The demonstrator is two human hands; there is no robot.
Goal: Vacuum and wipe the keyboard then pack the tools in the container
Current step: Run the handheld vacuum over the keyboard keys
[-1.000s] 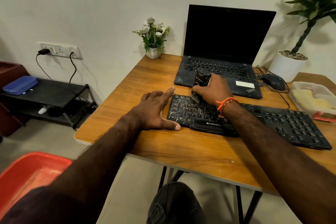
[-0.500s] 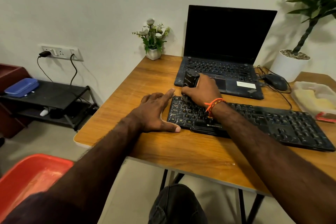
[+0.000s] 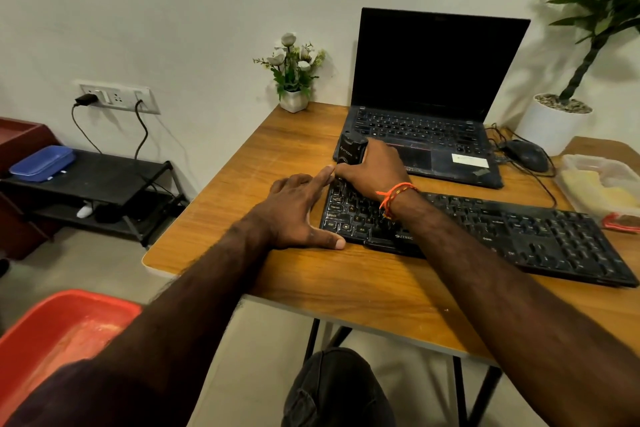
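Note:
A long black keyboard point(image 3: 519, 232) lies across the wooden table point(image 3: 346, 281). My right hand point(image 3: 375, 172) grips a small black handheld vacuum point(image 3: 350, 151), held upright with its nozzle on the keys at the keyboard's far left corner. My left hand point(image 3: 298, 211) rests flat on the table against the keyboard's left end, fingers straight and thumb along the front edge. A clear plastic container point(image 3: 602, 184) with a yellow cloth inside stands at the right edge.
An open black laptop point(image 3: 426, 107) sits behind the keyboard, with a mouse point(image 3: 526, 154) and cables to its right. A small flower pot point(image 3: 294, 80) and a large potted plant point(image 3: 561, 114) stand at the back. A red tub point(image 3: 59, 333) is low left.
My right hand has slid the vacuum leftward along the upper key rows to the keyboard's left corner. My left hand has stayed in place.

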